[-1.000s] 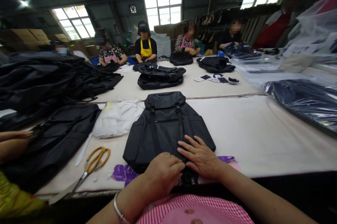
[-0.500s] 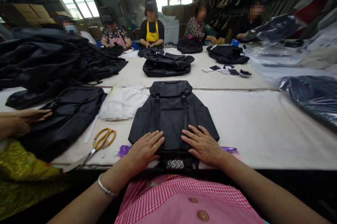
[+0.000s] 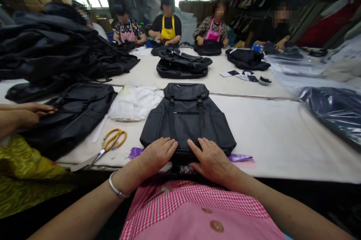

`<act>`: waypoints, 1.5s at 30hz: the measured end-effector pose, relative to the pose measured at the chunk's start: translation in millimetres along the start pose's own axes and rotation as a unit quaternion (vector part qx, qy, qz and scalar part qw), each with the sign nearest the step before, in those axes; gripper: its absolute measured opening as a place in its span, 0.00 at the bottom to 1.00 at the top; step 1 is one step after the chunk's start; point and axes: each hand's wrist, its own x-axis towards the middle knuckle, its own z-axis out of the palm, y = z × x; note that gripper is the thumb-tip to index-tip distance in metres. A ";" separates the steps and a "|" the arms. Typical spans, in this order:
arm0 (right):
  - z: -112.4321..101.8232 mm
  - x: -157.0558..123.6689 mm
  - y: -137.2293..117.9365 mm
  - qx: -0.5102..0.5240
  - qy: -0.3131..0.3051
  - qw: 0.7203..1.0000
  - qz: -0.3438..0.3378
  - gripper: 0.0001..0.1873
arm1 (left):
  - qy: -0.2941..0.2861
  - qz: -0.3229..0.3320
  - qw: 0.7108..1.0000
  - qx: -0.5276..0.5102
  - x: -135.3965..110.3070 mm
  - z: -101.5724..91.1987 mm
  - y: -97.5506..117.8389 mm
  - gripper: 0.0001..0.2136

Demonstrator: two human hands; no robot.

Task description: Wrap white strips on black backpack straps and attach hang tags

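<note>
A black backpack [image 3: 187,118] lies flat on the white table [image 3: 282,138], right in front of the person, with its near end under both hands. The left hand [image 3: 158,153] and the right hand [image 3: 210,159] lie flat and open on that end, side by side with a small gap between them, holding nothing. To the left of the left hand lie yellow scissors [image 3: 109,143], a white cloth [image 3: 134,101] sits a bit farther off, and a purple bag [image 3: 239,157] peeks out just beside the right hand.

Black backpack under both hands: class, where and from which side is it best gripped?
Likely the near bottom edge of the black backpack, from the person's side: it lies flat, flap end away, and left hand and right hand rest open there.
</note>
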 end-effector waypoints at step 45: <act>-79.2 80.2 -14.6 -0.067 -0.020 0.993 0.090 0.11 | 0.390 -0.212 0.867 -0.227 -28.7 -16.0 24.0 0.11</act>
